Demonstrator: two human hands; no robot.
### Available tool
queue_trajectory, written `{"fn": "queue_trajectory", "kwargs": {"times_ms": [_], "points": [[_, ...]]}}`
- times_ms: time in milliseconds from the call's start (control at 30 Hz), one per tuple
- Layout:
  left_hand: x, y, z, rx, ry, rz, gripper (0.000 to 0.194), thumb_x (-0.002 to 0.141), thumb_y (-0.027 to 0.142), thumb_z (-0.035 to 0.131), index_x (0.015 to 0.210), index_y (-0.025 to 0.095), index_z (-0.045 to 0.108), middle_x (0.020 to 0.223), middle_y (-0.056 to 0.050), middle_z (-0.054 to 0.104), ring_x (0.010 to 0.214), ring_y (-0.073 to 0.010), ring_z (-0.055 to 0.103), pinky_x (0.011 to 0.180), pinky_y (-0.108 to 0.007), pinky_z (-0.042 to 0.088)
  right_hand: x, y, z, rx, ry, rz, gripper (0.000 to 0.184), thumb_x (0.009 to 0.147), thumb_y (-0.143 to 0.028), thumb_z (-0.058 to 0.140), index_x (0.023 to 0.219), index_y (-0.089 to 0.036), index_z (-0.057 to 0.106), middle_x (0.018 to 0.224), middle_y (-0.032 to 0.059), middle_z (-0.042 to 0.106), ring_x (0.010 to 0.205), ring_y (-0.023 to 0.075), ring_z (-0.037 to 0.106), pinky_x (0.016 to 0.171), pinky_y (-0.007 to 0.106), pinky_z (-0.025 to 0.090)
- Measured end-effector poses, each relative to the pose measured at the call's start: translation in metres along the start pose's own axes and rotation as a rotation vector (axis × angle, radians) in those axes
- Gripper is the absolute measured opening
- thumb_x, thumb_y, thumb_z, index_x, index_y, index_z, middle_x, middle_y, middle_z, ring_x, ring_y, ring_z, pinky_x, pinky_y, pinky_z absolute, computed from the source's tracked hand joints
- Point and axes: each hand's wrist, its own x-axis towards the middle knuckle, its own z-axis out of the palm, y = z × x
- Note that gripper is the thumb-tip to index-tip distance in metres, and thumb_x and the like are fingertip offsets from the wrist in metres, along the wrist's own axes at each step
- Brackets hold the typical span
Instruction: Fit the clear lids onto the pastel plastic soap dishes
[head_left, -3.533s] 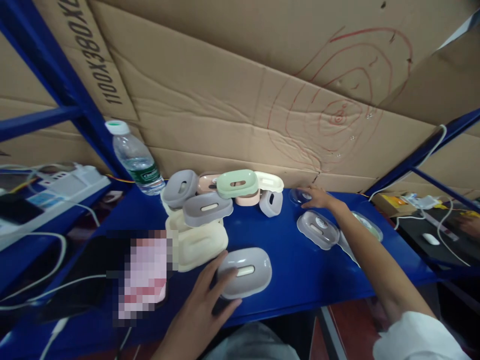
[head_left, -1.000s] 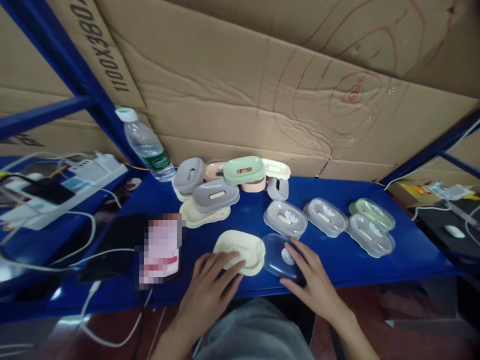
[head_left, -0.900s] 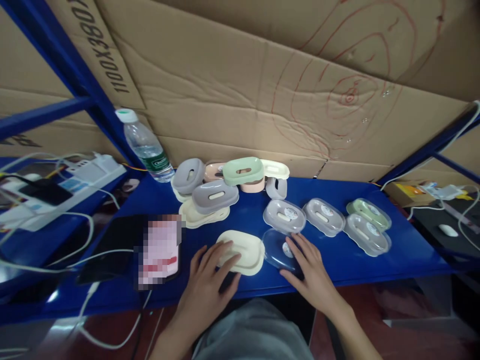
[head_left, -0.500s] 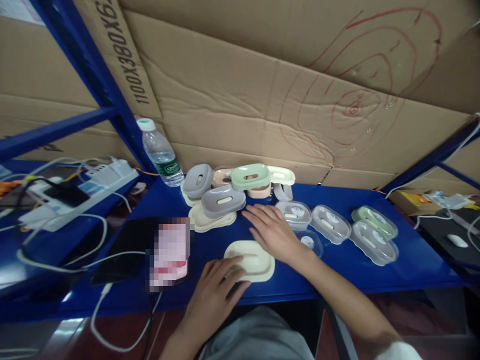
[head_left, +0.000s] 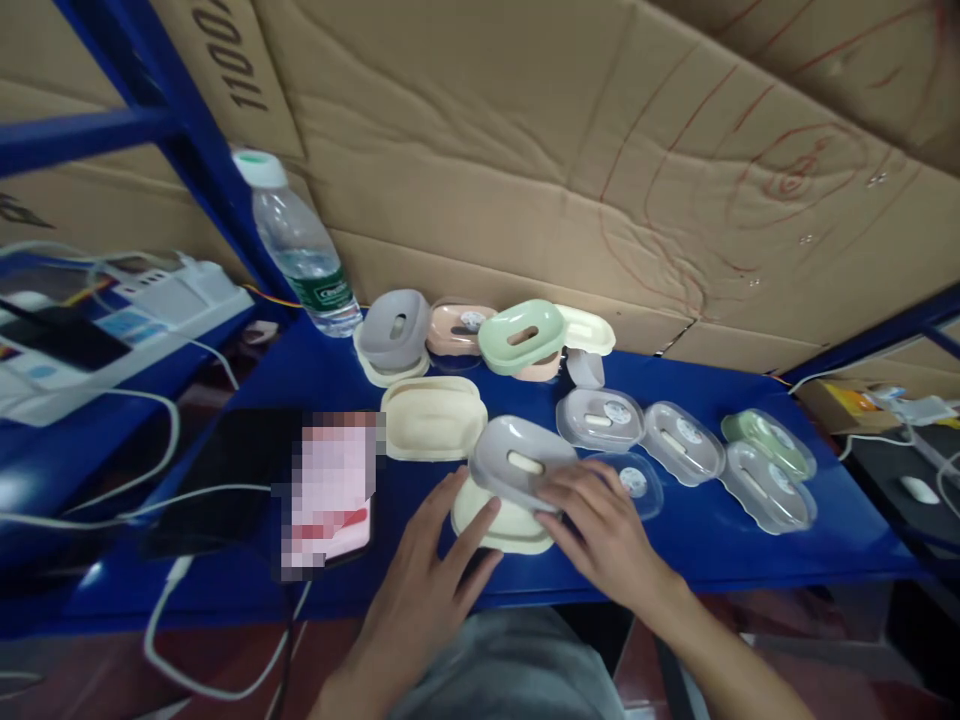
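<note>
My right hand (head_left: 616, 545) grips the near right edge of a grey oval soap dish (head_left: 491, 450) with a slot in its middle. The dish is tilted over a cream oval tray (head_left: 517, 533), covering much of it. At the tray's left side lies my left hand (head_left: 427, 575), fingers spread, the tips at its rim; whether they press on it I cannot tell. Another cream tray (head_left: 435, 425) lies just behind, on top of a similar one. A green soap dish (head_left: 517, 335) rests on a peach one at the back.
At the back left stands a water bottle (head_left: 311, 260), beside a grey soap dish (head_left: 394, 330). Several clear-lidded dishes (head_left: 682, 440) lie to the right on the blue table (head_left: 660, 555). A phone (head_left: 334, 490) and white cables (head_left: 180, 580) are at the left.
My right hand has taken the grey soap dish from the stacked cream trays and brought it right and nearer, over the front tray. The view has shifted. My left hand stays by the front tray.
</note>
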Motion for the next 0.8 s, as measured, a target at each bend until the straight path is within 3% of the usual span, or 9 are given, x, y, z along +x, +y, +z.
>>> {"fn": "queue_trajectory", "kwargs": {"times_ms": [100, 267, 600, 800], "points": [[0.001, 0.0, 0.002, 0.009, -0.017, 0.001, 0.066, 0.101, 0.028, 0.066, 0.161, 0.029, 0.038, 0.164, -0.017, 0.043, 0.147, -0.0354, 0.051, 0.113, -0.051, 0.054, -0.032, -0.008, 0.006, 0.062, -0.007, 0.061, 0.031, 0.102, -0.019, 0.063, 0.132, -0.027, 0.063, 0.121, 0.0068, 0.076, 0.118, 0.0257, 0.071, 0.112, 0.052, 0.048], [-0.001, -0.002, 0.007, -0.111, -0.059, -0.071, 0.07, 0.103, 0.034, 0.064, 0.164, 0.032, 0.032, 0.161, -0.014, 0.048, 0.146, -0.0319, 0.052, 0.114, -0.049, 0.053, -0.043, -0.005, 0.018, 0.173, 0.18, 0.197, 0.031, 0.1, -0.018, 0.065, 0.128, -0.031, 0.065, 0.118, 0.0069, 0.076, 0.114, 0.0275, 0.072, 0.106, 0.053, 0.053], [0.006, 0.001, 0.002, -0.226, -0.071, -0.186, 0.065, 0.104, 0.035, 0.06, 0.163, 0.033, 0.031, 0.164, -0.012, 0.045, 0.149, -0.029, 0.049, 0.117, -0.047, 0.051, -0.015, -0.003, 0.021, 0.409, 0.369, 0.384, 0.01, 0.101, -0.026, 0.065, 0.111, -0.027, 0.068, 0.109, 0.0068, 0.074, 0.107, 0.0249, 0.07, 0.093, 0.042, 0.057], [0.02, 0.001, 0.002, -0.197, 0.107, -0.211, 0.065, 0.102, 0.033, 0.064, 0.16, 0.033, 0.035, 0.162, -0.014, 0.045, 0.147, -0.0327, 0.05, 0.115, -0.052, 0.052, 0.019, -0.004, 0.03, 0.508, 0.451, 0.485, 0.01, 0.1, -0.034, 0.066, 0.103, -0.025, 0.069, 0.101, 0.0051, 0.075, 0.098, 0.0234, 0.071, 0.089, 0.038, 0.057]]}}
